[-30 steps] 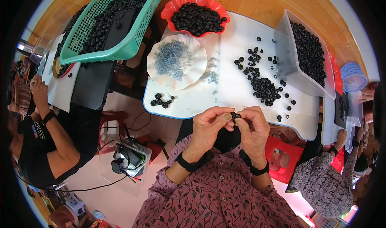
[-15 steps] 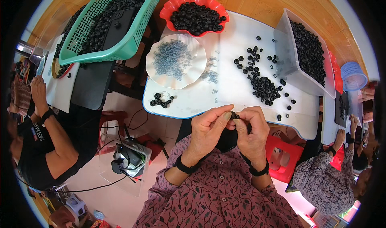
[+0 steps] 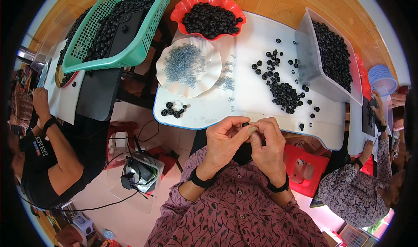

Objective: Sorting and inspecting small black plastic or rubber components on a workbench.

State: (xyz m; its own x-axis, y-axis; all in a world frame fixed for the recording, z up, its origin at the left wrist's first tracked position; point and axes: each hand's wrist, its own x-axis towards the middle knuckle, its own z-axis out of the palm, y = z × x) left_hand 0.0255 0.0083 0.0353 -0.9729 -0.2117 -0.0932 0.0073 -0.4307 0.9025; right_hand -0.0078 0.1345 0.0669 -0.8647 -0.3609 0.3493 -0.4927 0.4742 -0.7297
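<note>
Just off the table's front edge, my left hand (image 3: 227, 137) pinches a small black round plastic piece (image 3: 245, 124) between thumb and forefinger. My right hand (image 3: 269, 146) is closed right beside it, its fingertips meeting the left thumb; what they grip is hidden. Beyond my hands, loose black pieces (image 3: 285, 96) lie heaped and scattered on the white table (image 3: 257, 25). A few more (image 3: 176, 113) with a thin clear loop sit near the front left edge. The scalloped white plate (image 3: 167, 84) carries many tiny clear bluish bits (image 3: 185, 64).
A red bowl (image 3: 176, 18) of black pieces stands at the back, a clear bin (image 3: 310, 70) of them at the right. At the left is a green basket (image 3: 141, 51). People work at both sides. A red stool (image 3: 305, 173) and cables on a clear box (image 3: 141, 173) are below.
The black piece has shifted slightly left, with the left thumb now covering more of it. My right fingers have drawn in closer behind the left thumb. At right, a co-worker's hand has moved.
</note>
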